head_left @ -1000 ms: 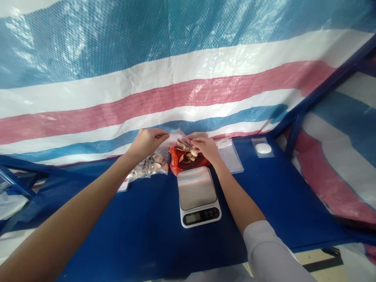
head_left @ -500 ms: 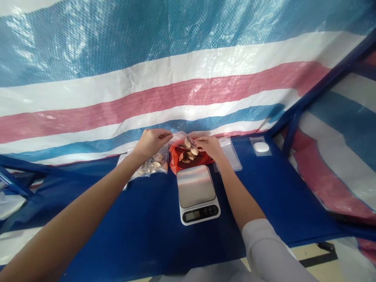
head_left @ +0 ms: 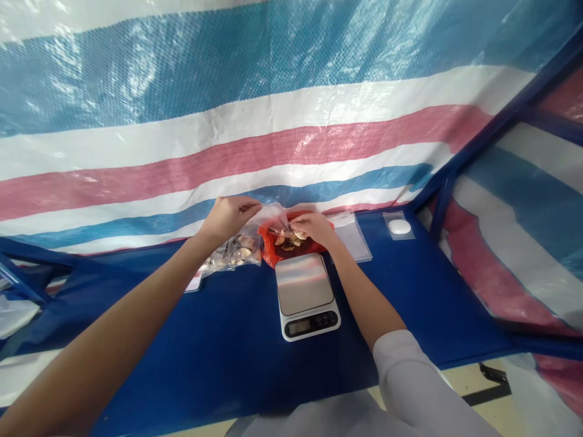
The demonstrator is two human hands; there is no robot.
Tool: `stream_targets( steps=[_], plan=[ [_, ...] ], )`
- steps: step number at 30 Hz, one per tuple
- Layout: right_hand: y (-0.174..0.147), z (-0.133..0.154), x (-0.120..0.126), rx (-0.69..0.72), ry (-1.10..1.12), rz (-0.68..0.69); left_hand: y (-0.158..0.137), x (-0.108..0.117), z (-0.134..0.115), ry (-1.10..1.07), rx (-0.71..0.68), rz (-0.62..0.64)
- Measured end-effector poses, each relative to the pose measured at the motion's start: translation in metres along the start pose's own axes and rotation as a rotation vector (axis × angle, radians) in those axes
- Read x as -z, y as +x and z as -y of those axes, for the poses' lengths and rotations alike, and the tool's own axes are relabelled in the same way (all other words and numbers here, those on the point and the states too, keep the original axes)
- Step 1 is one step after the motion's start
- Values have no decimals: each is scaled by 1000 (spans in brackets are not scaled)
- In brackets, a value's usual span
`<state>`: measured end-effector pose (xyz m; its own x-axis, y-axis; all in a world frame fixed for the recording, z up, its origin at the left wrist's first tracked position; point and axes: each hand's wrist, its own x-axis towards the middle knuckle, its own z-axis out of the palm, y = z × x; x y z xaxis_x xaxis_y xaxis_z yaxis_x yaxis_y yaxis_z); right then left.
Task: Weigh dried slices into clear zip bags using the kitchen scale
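At the back of the table, my left hand (head_left: 230, 217) pinches the edge of a clear plastic bag (head_left: 272, 213). My right hand (head_left: 314, 227) hovers over an open red plastic bag (head_left: 270, 250), fingertips closed together beside the clear bag's right side; what they grip is hard to make out. Pale brown dried slices (head_left: 288, 244) lie inside the red bag, some right under those fingertips. In front of it is a white kitchen scale (head_left: 305, 285) with a bare steel plate and a dark display. A clear bag filled with similar slices (head_left: 237, 254) rests below my left hand.
Flat clear zip bags (head_left: 353, 238) lie right of the red bag. Farther right is a small clear bag with a white oval object (head_left: 399, 227). A phone-like edge (head_left: 194, 283) shows by the filled bag. Striped tarpaulin (head_left: 255, 139) hangs behind the blue table (head_left: 218, 358).
My right hand has come slightly left, and the slices that stood raised near its fingertips now show lower. My left hand has shifted a little left with the clear bag. The view has tilted slightly.
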<state>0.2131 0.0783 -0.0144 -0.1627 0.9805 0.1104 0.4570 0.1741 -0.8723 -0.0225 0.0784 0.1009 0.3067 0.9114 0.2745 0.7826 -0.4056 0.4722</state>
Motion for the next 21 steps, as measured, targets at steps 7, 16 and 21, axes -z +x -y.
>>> stream_targets(
  steps=[7,16,21],
  plan=[
    [1,8,-4,-74,221,-57,-2,-4,5,-18,-23,-11],
    [-3,-1,-6,-26,221,-101,-16,-5,14,-9,-7,31],
    [-5,2,-6,25,139,-108,-19,0,8,-15,25,-7]
  ],
)
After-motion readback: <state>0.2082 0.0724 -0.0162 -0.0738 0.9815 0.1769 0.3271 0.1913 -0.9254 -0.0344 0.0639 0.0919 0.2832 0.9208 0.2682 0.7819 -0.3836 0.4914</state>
